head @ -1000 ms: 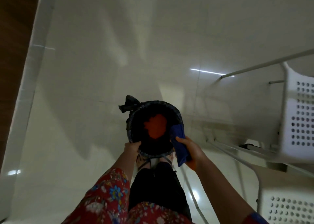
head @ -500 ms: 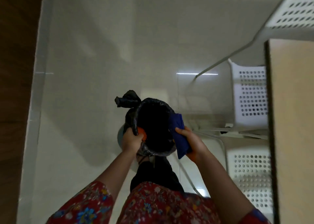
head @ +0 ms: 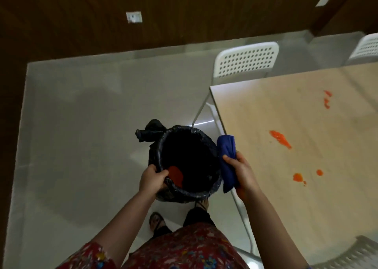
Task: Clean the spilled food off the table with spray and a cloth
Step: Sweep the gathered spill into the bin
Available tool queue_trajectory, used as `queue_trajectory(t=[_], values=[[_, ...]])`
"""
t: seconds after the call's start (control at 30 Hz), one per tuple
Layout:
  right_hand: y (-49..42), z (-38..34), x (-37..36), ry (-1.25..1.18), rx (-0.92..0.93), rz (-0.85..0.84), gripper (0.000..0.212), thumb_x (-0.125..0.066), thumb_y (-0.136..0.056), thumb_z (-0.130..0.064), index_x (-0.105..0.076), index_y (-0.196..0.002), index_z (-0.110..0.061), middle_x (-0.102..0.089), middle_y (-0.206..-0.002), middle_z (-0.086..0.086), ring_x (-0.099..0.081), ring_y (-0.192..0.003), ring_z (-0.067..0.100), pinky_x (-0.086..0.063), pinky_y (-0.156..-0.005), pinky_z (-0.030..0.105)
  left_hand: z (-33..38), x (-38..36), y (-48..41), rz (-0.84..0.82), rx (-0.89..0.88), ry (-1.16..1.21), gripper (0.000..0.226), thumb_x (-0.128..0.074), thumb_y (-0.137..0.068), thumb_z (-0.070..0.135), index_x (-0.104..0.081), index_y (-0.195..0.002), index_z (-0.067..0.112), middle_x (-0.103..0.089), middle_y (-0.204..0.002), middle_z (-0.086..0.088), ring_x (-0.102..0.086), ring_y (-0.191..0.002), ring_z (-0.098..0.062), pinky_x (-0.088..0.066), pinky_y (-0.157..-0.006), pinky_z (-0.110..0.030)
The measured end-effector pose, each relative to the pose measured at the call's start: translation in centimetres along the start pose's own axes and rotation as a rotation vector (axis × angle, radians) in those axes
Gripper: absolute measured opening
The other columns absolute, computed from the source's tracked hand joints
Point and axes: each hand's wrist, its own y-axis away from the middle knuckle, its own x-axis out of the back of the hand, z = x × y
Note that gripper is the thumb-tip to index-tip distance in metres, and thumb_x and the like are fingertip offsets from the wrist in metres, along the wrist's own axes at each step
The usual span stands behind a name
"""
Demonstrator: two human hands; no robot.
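Observation:
A round bin with a black liner bag [head: 185, 163] is held up above the floor, just left of the table's edge. My left hand [head: 152, 180] grips its near-left rim. My right hand [head: 241, 170] grips a folded blue cloth [head: 227, 158] pressed against the bin's right side. Orange food [head: 176, 174] lies inside the bin. The light wooden table [head: 319, 207] at the right carries several orange spills, the largest [head: 280, 139] near its middle, smaller ones [head: 298, 177] nearer me. No spray bottle is in view.
A white perforated chair [head: 246, 59] stands at the table's far end, another [head: 366, 46] at the far right, and a chair back [head: 351, 254] at the bottom right. Grey tiled floor [head: 92, 136] spreads to the left, bounded by a dark wooden wall [head: 102, 13].
My view has swung up and to the right, bringing the table and its orange spills into sight. Both hands keep hold of the bin and cloth, now raised beside the table's edge.

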Motion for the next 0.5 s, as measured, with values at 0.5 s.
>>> queue_trajectory(t=[0.5], values=[[-11.0, -6.6, 20.6, 0.422, 0.190, 0.695, 0.048, -0.053, -0.093, -0.017, -0.042, -0.139, -0.009, -0.045, -0.133, 0.020, -0.050, -0.116, 0.038, -0.041, -0.102, 0.047, 8.7, -8.9, 0.3, 0.004, -0.066, -0.153, 0.021, -0.065, -0.086, 0.014, -0.057, -0.097, -0.003, -0.063, -0.087, -0.019, -0.061, -0.063, -0.031, -0.049, -0.061, -0.037]])
